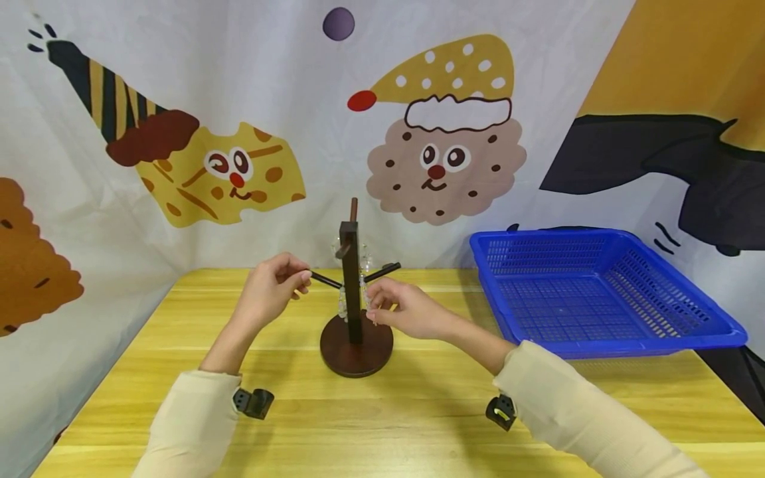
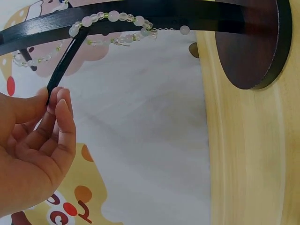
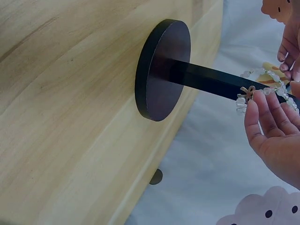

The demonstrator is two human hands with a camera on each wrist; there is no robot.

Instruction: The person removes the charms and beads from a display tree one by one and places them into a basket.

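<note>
A dark wooden display stand (image 1: 351,279) stands upright on a round base (image 1: 356,358), with thin arms sticking out from its post. My left hand (image 1: 267,291) pinches the tip of the left arm (image 1: 325,279) between thumb and fingers. On the post's other side, my right hand (image 1: 412,309) holds a bracelet of clear beads (image 3: 241,105) at the post; a small bow-shaped charm (image 3: 247,93) shows by the fingertips. In the left wrist view, a pink and clear bead bracelet (image 2: 113,16) hangs around where that arm meets the post.
A blue plastic basket (image 1: 502,299) sits at the right on the wooden table (image 1: 358,431). Behind the table hangs a white cloth (image 1: 335,146) printed with cartoon food. Each wrist wears a small black camera.
</note>
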